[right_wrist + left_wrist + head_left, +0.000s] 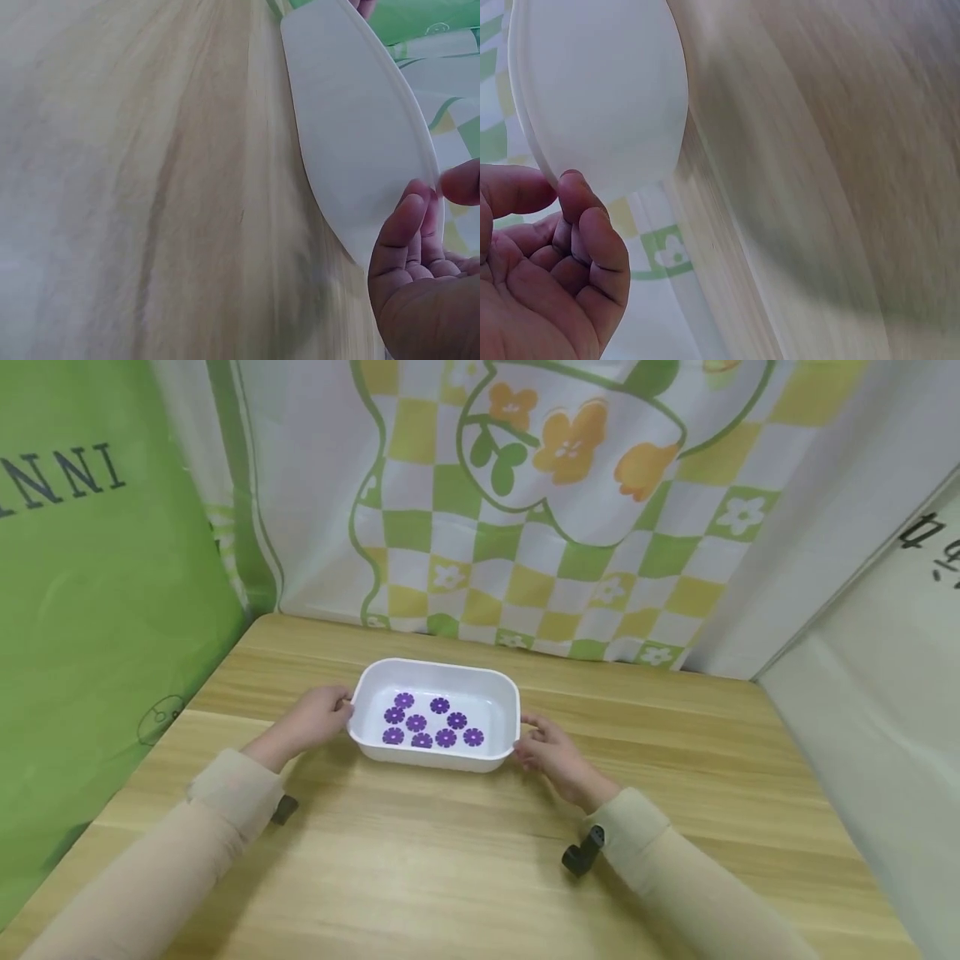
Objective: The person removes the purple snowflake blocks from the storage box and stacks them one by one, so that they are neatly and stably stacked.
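Observation:
A white rectangular plastic tub point(431, 760) with rounded corners is held at both ends over the wooden table. Inside, several purple notched plastic discs point(416, 723) lie spread across its floor. At the left end my left hand point(322, 717) grips the rim. The left wrist view shows that thumb and curled index finger point(579, 196) pinching the edge of the tub point(604, 82). My right hand point(551, 752) grips the opposite end. In the right wrist view its thumb point(460, 182) and fingers close on the rim of the tub point(360, 127) from either side.
The wood-grain table point(442, 860) extends around the tub. Behind it hangs a checkered, flowered cloth point(540, 568). A green cloth point(82, 610) borders the left side, a pale panel point(885, 693) the right. Small black devices point(583, 852) sit at both wrists.

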`<state>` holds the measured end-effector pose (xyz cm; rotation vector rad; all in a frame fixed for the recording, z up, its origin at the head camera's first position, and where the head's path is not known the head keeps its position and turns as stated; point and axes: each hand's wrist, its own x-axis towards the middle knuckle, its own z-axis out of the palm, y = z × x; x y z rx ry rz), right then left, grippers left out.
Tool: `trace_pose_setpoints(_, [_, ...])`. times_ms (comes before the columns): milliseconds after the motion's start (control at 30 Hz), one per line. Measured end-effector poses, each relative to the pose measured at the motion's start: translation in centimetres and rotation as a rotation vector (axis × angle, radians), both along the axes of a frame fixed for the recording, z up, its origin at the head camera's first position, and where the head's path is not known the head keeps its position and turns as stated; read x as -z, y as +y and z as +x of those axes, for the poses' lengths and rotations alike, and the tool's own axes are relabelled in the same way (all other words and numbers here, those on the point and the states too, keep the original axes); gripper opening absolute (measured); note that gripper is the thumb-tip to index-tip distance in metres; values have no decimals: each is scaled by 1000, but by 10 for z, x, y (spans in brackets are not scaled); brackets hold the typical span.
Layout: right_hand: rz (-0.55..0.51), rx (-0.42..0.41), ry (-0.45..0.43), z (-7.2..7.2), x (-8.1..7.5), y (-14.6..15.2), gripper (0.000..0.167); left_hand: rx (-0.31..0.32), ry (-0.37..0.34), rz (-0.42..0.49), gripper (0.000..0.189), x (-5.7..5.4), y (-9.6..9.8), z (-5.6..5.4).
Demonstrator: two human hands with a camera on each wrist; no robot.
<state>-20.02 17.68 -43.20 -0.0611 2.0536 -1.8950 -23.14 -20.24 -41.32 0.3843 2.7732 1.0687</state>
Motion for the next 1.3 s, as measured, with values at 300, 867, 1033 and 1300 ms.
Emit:
trace_pose_setpoints(300, [19,-42,31,8,-1,15,76,17,-17,-45,41,-5,12,4])
trace_pose_setpoints(867, [57,-49,39,16,-3,35,79,-9,26,-11,44,3,36,23])
trace_pose_setpoints(1033, [61,-44,40,25,-1,42,82,11,75,-31,68,6,49,24])
trace_pose_setpoints(1300, [65,-25,62,27,-3,41,79,91,72,-202,122,3,62,14])
